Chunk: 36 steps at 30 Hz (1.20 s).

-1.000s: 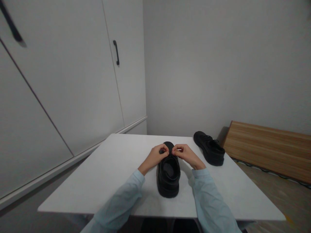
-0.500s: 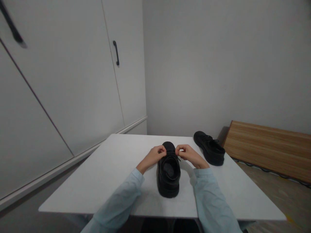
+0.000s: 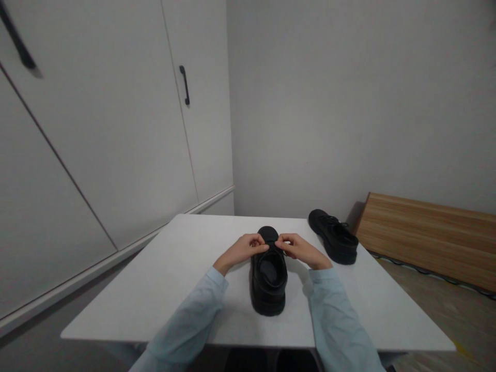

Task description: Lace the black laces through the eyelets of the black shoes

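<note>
A black lace-up shoe [image 3: 269, 289] stands upright on the white table [image 3: 163, 294], its toe pointing away from me and its opening towards me. My left hand [image 3: 242, 250] comes in from the left, thumb and forefinger pinched together over the shoe's laces. From the right, my right hand [image 3: 300, 249] is pinched at the other side of the laces, close to the left fingertips. Both appear to hold the dark laces, which are hard to make out against the shoe. A second black shoe [image 3: 335, 237] rests at the table's back right corner, its laces on top.
A wood-grained board [image 3: 426, 237] stands beyond the table's right edge, with a dark cable along its foot. White cabinet doors [image 3: 116, 129] with black handles rise at the left. A grey wall [image 3: 310, 103] is behind the table.
Both hands have drawn closer together over the laces, the right one moving left and the left one slightly right. Both shoes remain in place.
</note>
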Motion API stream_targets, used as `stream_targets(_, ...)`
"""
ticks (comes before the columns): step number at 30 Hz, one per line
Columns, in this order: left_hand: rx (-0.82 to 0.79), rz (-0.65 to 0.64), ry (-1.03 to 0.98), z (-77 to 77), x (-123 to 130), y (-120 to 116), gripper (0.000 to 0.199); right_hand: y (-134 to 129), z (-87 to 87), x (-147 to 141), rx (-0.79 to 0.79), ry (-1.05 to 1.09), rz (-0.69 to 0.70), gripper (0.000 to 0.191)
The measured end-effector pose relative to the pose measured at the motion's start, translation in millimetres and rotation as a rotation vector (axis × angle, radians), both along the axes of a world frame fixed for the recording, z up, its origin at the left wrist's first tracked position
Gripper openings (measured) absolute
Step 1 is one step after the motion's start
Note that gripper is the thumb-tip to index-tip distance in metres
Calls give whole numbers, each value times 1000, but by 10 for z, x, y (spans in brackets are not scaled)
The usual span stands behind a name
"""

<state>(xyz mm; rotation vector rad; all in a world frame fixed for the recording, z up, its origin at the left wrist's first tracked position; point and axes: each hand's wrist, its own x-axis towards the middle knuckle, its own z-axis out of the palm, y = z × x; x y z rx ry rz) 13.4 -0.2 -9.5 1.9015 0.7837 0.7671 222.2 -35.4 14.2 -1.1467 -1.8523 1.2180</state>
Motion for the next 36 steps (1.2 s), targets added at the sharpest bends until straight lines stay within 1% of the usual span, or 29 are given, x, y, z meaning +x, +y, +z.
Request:
stream_targets(4,51,-5,-18,-11,-6,17,32,19,-25,7,36,2,9,39)
stream_targets(8,11,-9,-43,-34,11,31,36,41,-64,46,26,6,13,41)
stream_targets(12,1,-18,-42,-23,2,35,35,46,-82,69,6,14,38,44)
stream_targets(16,7,-38,-16,-2,-38,54,31,45,-88,86,27,-12,69,45)
stream_targets(26,-17,-113,31,-8,-112,104,28,75,-105,169,119,-113,118,44)
stream_targets(30,-29,-140,47,7,-132,112,27,78,-110,177,109,-135,118,43)
stream_targets(36,-18,-133,112,-4,-148,141,28,74,-86,165,106,-175,110,48)
